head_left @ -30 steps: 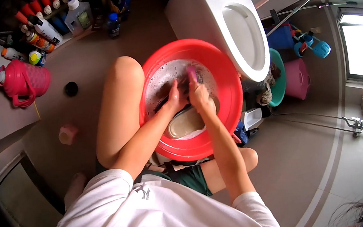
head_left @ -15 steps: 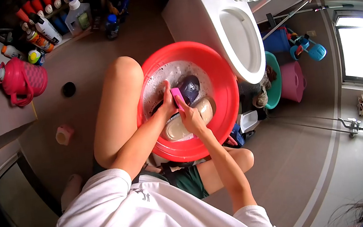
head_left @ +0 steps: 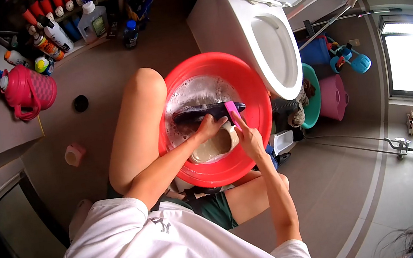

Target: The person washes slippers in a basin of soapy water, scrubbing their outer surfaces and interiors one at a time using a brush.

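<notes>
A red basin (head_left: 258, 86) of sudsy water stands between the knees. Inside it my left hand (head_left: 210, 126) grips a dark shoe (head_left: 192, 114), turned on its side above the suds. My right hand (head_left: 250, 138) is closed around a pink brush (head_left: 232, 111), which touches the shoe near its right end. Below both hands a beige shoe (head_left: 211, 148) lies in the basin, partly covered by my left hand. What the brush's bristles touch is hidden.
A white toilet (head_left: 260, 65) adjoins the basin at the upper right. Beyond it are a teal tub (head_left: 316, 110) and a pink bucket (head_left: 335, 97). At the left are a red jug (head_left: 31, 91) and a pink container (head_left: 74, 154). Bottles line a shelf at the upper left.
The dark shoe has turned from toe-up to lying sideways across the basin. My right hand and the brush have moved right, to the shoe's right end.
</notes>
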The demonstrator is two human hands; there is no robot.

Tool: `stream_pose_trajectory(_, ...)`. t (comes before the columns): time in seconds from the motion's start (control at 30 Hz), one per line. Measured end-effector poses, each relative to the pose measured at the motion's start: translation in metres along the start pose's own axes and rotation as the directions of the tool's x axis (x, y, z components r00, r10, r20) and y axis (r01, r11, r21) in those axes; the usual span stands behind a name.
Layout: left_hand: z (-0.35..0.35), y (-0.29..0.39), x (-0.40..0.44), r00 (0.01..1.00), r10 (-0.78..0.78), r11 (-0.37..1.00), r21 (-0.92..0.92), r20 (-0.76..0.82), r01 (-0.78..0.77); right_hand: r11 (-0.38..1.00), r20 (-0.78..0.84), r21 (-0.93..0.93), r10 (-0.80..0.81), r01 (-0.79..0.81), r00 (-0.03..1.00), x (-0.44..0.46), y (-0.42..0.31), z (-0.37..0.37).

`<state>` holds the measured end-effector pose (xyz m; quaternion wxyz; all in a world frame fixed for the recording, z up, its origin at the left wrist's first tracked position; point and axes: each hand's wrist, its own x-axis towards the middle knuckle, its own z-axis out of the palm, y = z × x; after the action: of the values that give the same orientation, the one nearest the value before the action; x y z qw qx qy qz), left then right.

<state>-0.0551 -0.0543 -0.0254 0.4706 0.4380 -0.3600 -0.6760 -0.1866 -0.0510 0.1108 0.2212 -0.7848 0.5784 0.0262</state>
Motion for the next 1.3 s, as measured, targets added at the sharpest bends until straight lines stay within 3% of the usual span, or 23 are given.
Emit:
stream_pose_trajectory(0.03,-0.002,-0.016,0.006,0.998,-0.062,0.995,0.081,0.030,0.059,1.000,0.000,0.005,-0.021,0.021,1.000,0.006,0.003,0.009)
stream_pose_trajectory(0.07,-0.003,-0.032,0.011,0.990,-0.126,0.980,0.163,0.055,0.116,0.988,-0.046,0.018,-0.155,0.156,0.987,0.013,0.005,0.022)
stream_pose_trajectory(0.1,-0.005,-0.028,0.007,0.991,-0.120,0.946,0.308,0.056,0.097,0.985,-0.001,-0.024,-0.171,0.171,0.985,0.022,-0.003,0.028)
stream_pose_trajectory(0.17,0.001,-0.070,0.016,0.993,0.112,0.993,-0.028,-0.035,-0.113,0.978,0.081,-0.066,-0.193,0.198,0.978,0.037,-0.015,0.036)
stream_pose_trajectory(0.2,0.001,-0.070,0.017,0.970,0.217,0.955,-0.185,-0.106,-0.234,0.975,0.111,-0.072,-0.203,0.211,0.973,0.044,-0.018,0.036)
stream_pose_trajectory(0.33,-0.003,-0.041,0.004,0.992,0.112,0.989,-0.091,-0.059,-0.117,0.947,0.133,-0.048,-0.309,0.318,0.942,0.055,-0.017,0.032)
stream_pose_trajectory(0.43,-0.008,-0.067,0.009,0.995,0.070,0.958,0.275,0.070,-0.087,0.920,0.233,-0.102,-0.348,0.379,0.908,0.067,-0.024,0.034)
stream_pose_trajectory(0.53,-0.006,-0.102,0.014,0.876,0.469,0.826,0.407,-0.111,-0.390,0.865,0.208,-0.146,-0.448,0.480,0.870,0.083,-0.035,0.057)
stream_pose_trajectory(0.63,-0.010,-0.101,0.017,0.859,0.497,0.824,0.378,-0.125,-0.421,0.830,0.165,-0.266,-0.462,0.491,0.871,0.092,-0.047,0.077)
stream_pose_trajectory(0.73,-0.011,-0.091,0.016,0.909,0.404,0.889,0.278,-0.103,-0.364,0.746,0.174,-0.367,-0.531,0.555,0.829,0.089,-0.057,0.083)
stream_pose_trajectory(0.77,-0.011,-0.088,0.016,0.918,0.385,0.901,0.254,-0.097,-0.351,0.715,0.113,-0.466,-0.536,0.521,0.836,0.087,-0.053,0.088)
stream_pose_trajectory(0.9,-0.008,-0.089,0.023,0.940,0.328,0.936,0.164,-0.094,-0.311,0.785,0.224,-0.420,-0.396,0.455,0.891,0.093,-0.036,0.063)
stream_pose_trajectory(0.97,-0.005,-0.079,0.026,0.955,0.279,0.957,0.113,-0.102,-0.268,0.823,0.200,-0.370,-0.382,0.431,0.902,0.086,-0.023,0.029)
stream_pose_trajectory(1.07,-0.001,-0.051,0.022,0.976,0.135,0.927,0.371,-0.173,-0.062,0.870,0.188,-0.362,-0.285,0.336,0.940,0.083,-0.006,0.018)
stream_pose_trajectory(1.2,0.004,-0.070,0.037,0.953,0.067,0.998,0.012,-0.296,-0.066,0.927,0.021,-0.332,-0.177,0.174,0.984,0.087,0.015,0.024)
stream_pose_trajectory(1.23,-0.002,-0.045,0.032,0.957,0.054,0.994,0.111,-0.284,-0.023,0.947,0.012,-0.313,-0.070,0.071,0.997,0.088,0.021,0.020)
stream_pose_trajectory(1.3,0.001,-0.040,0.036,0.954,0.004,1.000,0.006,-0.299,-0.003,0.970,-0.043,-0.238,-0.057,0.045,0.997,0.086,0.042,0.023)
